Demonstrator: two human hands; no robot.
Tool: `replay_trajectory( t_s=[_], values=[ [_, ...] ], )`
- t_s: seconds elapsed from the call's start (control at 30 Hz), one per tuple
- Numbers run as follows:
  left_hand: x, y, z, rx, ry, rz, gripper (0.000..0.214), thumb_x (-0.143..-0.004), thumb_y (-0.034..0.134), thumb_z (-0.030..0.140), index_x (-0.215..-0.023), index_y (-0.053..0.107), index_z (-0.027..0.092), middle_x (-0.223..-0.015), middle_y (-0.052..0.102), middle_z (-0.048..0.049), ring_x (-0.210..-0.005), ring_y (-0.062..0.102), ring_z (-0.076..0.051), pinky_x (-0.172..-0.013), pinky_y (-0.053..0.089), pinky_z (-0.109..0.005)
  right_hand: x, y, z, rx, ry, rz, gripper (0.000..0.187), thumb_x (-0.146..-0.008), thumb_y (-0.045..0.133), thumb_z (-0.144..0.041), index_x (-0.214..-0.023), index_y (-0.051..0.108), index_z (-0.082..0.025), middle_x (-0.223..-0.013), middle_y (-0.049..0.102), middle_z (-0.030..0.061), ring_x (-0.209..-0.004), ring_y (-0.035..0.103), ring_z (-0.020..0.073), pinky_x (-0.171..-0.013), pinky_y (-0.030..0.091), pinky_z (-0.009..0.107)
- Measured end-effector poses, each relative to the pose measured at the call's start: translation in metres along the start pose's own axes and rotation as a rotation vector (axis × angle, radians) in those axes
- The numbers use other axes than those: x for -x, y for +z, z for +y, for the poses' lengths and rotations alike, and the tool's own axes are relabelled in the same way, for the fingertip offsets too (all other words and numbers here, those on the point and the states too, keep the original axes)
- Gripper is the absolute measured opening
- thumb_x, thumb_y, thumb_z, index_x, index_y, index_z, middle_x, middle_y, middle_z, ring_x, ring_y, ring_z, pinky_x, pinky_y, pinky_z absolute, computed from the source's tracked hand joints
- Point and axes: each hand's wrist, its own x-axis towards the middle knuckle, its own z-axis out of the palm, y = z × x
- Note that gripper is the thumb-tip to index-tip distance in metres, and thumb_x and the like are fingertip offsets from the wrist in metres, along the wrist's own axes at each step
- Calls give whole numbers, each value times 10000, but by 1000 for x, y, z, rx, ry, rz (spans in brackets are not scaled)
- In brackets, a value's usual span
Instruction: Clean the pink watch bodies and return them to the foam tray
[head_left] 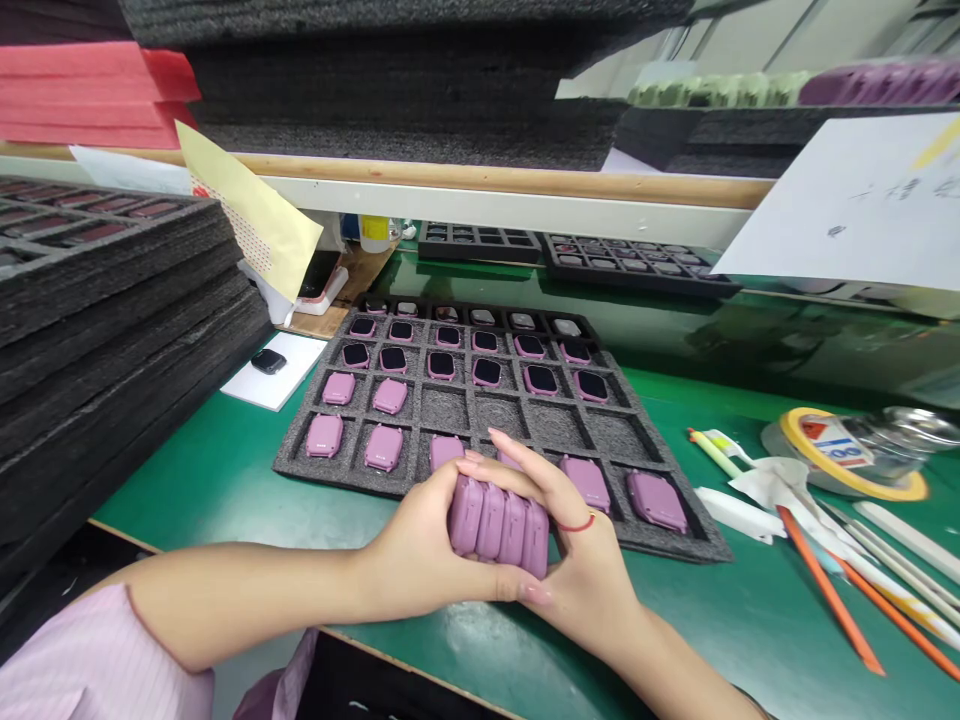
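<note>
Left hand (416, 550) and right hand (589, 570) pressed together, squeezing four pink rectangular watch cases (496, 525) side by side; grey foam tray (694, 540) on green tabletop (217, 500): back rows filled, black faces up; front rows pink; middle cells empty.

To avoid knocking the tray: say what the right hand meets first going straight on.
Probably the pink rounded watch body lying in the dark grey foam tray, just past the right hand; depth is unclear.

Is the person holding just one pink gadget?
No, the left hand and right hand press together a row of four pink gadgets.
</note>
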Motion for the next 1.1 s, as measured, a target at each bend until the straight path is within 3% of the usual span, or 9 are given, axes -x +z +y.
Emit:
replay_trajectory(
  t_s=[0.13,0.27,0.37,0.6,0.77,0.87,0.97,1.1],
  values=[
    [0,1,0,-3,8,3,695,-599,949,335,-1159,564,192,-1212,640,-84,-1155,609,-293,-1007,496,-446,0,1,0,20,-5,-5,739,-859,743,-263,-1519,411,-285,-1417,638,91,-1260,653,268,-1096,541,403],
    [0,1,0,12,-11,10,717,-602,943,335,-1188,557,187,-1218,652,-96,-1157,620,-300,-1011,497,-454,0,1,-1,6,-16,-39,788,-867,732,-240,-1554,346,-270,-1355,677,95,-1287,634,248,-1108,530,395],
    [0,-1,1,4,-2,13,751,-615,934,329,-1240,541,190,-1259,651,-111,-1203,606,-309,-1058,471,-470,0,-3,-1,38,-62,-69,761,-881,691,-212,-1553,339,-267,-1437,613,112,-1321,606,256,-1118,522,427],
    [0,-4,1,39,54,51,646,-632,917,327,-1134,532,194,-1238,636,-119,-1208,601,-330,-1092,443,-523,-4,-12,2,157,-106,13,485,-894,711,-321,-1340,541,-242,-1266,695,127,-1230,653,281,-1090,527,483],
    [0,-3,-1,104,6,46,643,-647,893,273,-1168,525,189,-1190,652,-130,-1116,660,-319,-1056,467,-538,-4,-9,3,136,-101,45,449,-880,713,-277,-1301,561,-244,-1231,697,118,-1183,661,262,-1039,549,434],
    [0,-3,2,270,-97,-21,658,-653,910,302,-1177,535,169,-1167,689,-151,-957,728,-276,-971,530,-496,-6,-6,0,66,-44,44,519,-811,714,-165,-1289,548,-280,-1240,683,78,-1175,654,229,-1028,540,374],
    [1,-2,7,515,-249,-68,694,-646,931,409,-1187,575,158,-1109,733,-138,-881,756,-254,-894,570,-427,-8,-4,-8,-83,112,41,567,-736,733,-108,-1232,551,-313,-1246,659,42,-1179,642,210,-1015,526,337],
    [0,-4,10,748,-354,-43,658,-719,876,497,-1193,627,114,-1039,766,-160,-900,763,-267,-923,574,-423,-13,-7,-17,-289,271,44,473,-712,809,-239,-1146,628,-287,-1301,575,71,-1230,590,248,-1036,489,375]
  ],
)
